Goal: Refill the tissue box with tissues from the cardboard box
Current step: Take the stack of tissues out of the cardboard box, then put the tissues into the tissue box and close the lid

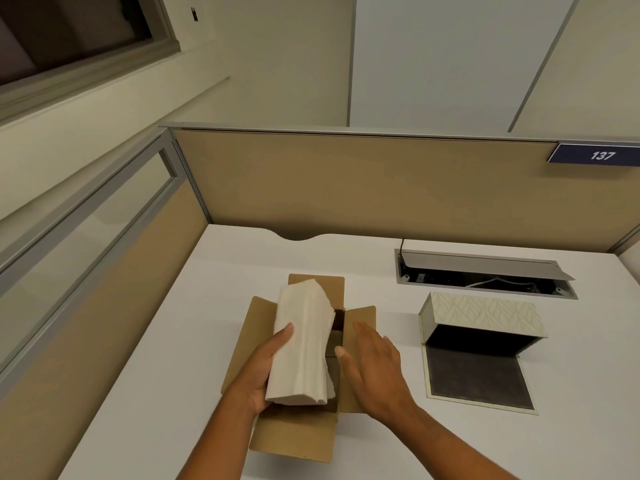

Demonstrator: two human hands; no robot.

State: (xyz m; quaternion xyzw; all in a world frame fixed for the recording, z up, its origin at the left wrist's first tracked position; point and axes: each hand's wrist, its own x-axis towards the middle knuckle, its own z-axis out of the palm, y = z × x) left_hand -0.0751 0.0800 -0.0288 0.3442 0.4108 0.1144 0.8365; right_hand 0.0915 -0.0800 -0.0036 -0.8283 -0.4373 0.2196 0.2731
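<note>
Tissues sit clamped in your left hand above the cardboard box, your right hand spread flat, so the loose stack may fan out before reaching the tissue box at right.

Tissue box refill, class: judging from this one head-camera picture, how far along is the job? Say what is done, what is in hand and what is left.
Done: the cardboard box has its flaps open, and the tissue box stands open and looks empty. In hand: the left hand holds the tissue stack above the cardboard box; the right hand is open beside it. Left: moving the stack into the tissue box and closing it.
</note>
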